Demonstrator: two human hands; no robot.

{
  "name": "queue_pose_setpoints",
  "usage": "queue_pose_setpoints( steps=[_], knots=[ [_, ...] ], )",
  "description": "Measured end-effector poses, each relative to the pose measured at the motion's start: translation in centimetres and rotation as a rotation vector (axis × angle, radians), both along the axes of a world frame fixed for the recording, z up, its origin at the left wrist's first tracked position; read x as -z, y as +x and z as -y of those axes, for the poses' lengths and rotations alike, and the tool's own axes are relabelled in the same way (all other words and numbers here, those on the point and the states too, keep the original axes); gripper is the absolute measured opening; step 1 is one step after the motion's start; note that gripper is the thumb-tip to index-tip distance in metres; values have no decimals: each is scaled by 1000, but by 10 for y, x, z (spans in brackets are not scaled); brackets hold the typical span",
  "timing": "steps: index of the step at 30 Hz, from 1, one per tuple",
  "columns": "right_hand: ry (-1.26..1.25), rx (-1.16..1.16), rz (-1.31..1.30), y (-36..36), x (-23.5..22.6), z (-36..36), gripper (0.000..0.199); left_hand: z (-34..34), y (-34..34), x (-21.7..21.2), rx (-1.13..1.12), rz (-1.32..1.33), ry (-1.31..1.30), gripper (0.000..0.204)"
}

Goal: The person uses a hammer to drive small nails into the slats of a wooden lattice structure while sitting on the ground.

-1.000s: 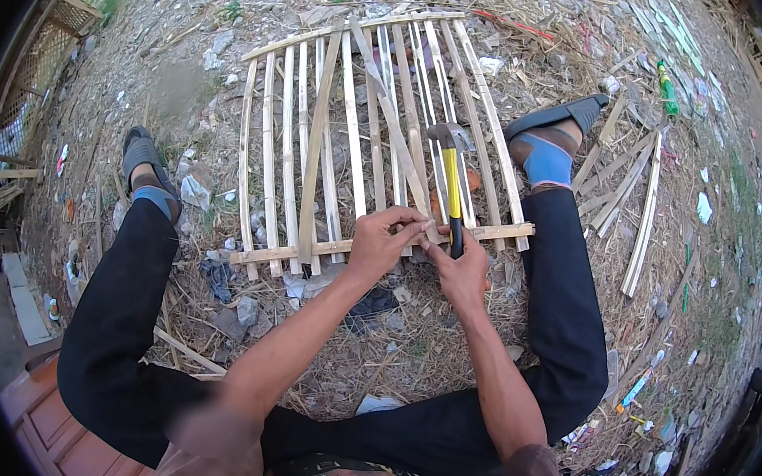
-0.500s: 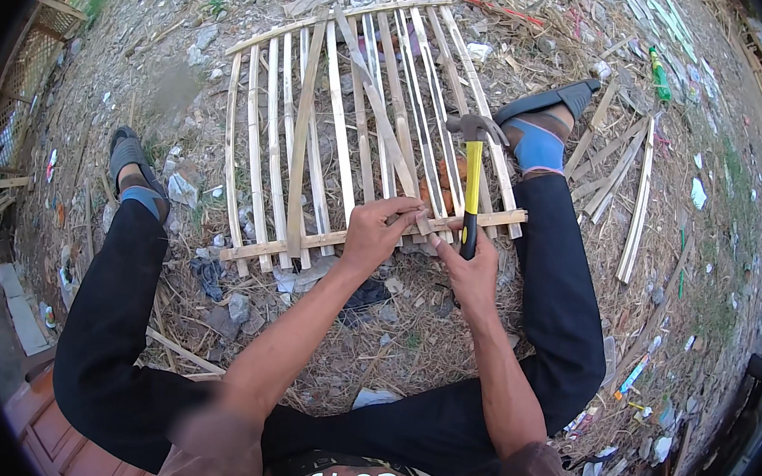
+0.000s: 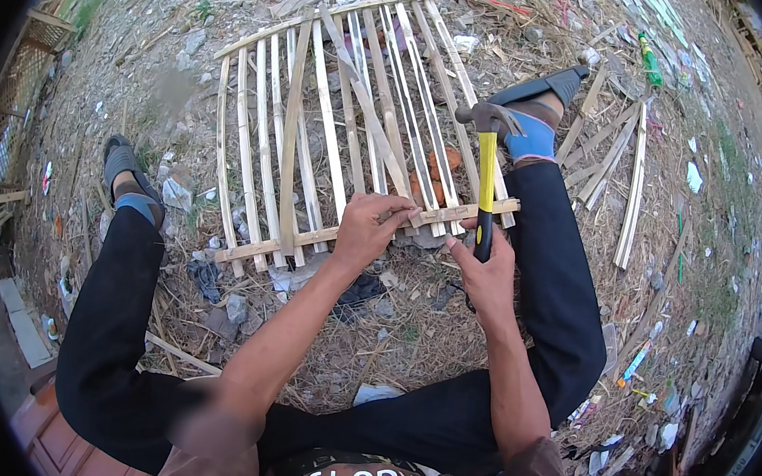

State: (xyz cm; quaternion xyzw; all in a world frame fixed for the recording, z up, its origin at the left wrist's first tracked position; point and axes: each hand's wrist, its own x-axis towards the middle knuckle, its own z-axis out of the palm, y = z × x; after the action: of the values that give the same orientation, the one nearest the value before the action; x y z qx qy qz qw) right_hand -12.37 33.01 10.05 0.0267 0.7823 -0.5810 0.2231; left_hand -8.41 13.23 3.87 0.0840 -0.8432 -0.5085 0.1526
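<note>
A panel of pale bamboo slats lies on the ground between my outstretched legs, with a cross strip along its near edge. My left hand presses on that strip, fingers pinched near its right part. My right hand grips a hammer with a yellow and black handle. The steel hammer head is raised above the slats, tilted away from me.
Loose bamboo strips lie to the right of my right leg. Dry straw, stones and scraps of litter cover the ground. A green bottle lies at the upper right. Wooden planks and a fence stand at the left.
The hammer has swung up from the cross strip, its head now high above the slats. My left hand has stayed on the strip.
</note>
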Motion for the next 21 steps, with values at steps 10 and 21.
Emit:
queue_pose_setpoints(
  steps=[10, 21],
  knots=[
    [162, -180, -118, 8, -23, -12, 25, -3, 1, 9, -40, 33, 64, 17],
    [273, -227, -66, 64, -28, -49, 29, -1, 0, 11, 23, -69, -74, 13]
  ],
)
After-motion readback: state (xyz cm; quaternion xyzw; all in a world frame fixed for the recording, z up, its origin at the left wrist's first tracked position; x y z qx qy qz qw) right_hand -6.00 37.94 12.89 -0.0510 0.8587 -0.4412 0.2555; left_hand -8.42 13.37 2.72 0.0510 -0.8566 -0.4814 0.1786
